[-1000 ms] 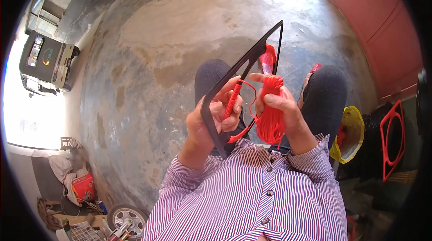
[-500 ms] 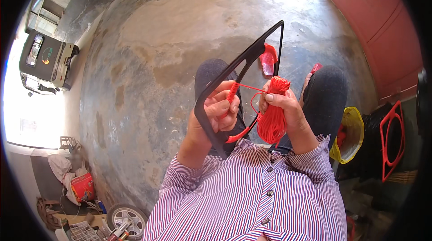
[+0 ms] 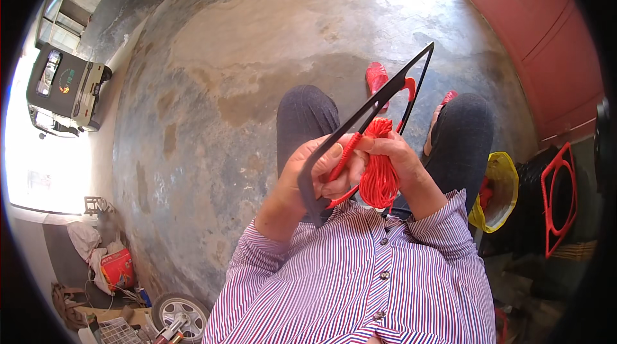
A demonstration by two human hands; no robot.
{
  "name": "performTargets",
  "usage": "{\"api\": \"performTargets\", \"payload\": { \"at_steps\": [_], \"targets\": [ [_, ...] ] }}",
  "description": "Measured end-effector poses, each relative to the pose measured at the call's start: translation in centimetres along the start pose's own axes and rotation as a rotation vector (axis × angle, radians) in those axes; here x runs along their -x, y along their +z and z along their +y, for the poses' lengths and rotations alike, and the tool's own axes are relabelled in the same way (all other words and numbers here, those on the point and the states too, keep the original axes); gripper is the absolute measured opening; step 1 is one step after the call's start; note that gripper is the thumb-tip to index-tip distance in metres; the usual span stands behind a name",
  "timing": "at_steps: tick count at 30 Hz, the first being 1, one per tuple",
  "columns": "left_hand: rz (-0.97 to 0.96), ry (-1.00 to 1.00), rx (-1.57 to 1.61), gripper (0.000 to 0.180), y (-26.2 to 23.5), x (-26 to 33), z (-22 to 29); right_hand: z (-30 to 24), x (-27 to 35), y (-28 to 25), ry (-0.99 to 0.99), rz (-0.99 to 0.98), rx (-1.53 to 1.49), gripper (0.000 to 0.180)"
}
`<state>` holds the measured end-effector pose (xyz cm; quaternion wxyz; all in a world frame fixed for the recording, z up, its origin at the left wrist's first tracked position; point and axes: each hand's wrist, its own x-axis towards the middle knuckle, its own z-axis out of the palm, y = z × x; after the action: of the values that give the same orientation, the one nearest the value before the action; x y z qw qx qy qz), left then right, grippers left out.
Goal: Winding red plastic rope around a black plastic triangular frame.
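A black frame of flat bars slants in front of me above my lap. Tight red cord is wound around part of its inner bar, and more red covers a curved lower section. My left hand grips the frame at the wound bar, its fingers partly hidden behind the black bar. In my right hand, thumb and fingers are closed on a hank of red cord, which hangs down beside the frame. Both hands are close together, almost touching at the wrapped bar.
To my right stands a yellow bag with red material inside, beside a red-wrapped frame on dark plastic. At lower left lie a wheel and a red bag. A vehicle is parked outside the doorway.
My right hand has brought the cord hank left, against the wrapped bar. The frame has tilted, its far corner shifting right and down. The cord stretch between the hands no longer shows.
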<state>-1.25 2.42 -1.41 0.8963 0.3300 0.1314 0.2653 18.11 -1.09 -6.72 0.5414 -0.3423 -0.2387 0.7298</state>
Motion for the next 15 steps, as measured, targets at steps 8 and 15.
{"api": "performTargets", "payload": {
  "at_steps": [8, 15],
  "targets": [
    [0.080, 0.054, -0.074, 0.048, 2.3, -0.3, -0.5, -0.4, 0.1, 0.5, -0.032, -0.091, -0.264, 0.016],
    [0.150, 0.007, -0.131, 0.042, 3.1, -0.1, -1.6, 0.2, -0.8, -0.9, 0.003, -0.061, -0.401, 0.023]
  ]
}}
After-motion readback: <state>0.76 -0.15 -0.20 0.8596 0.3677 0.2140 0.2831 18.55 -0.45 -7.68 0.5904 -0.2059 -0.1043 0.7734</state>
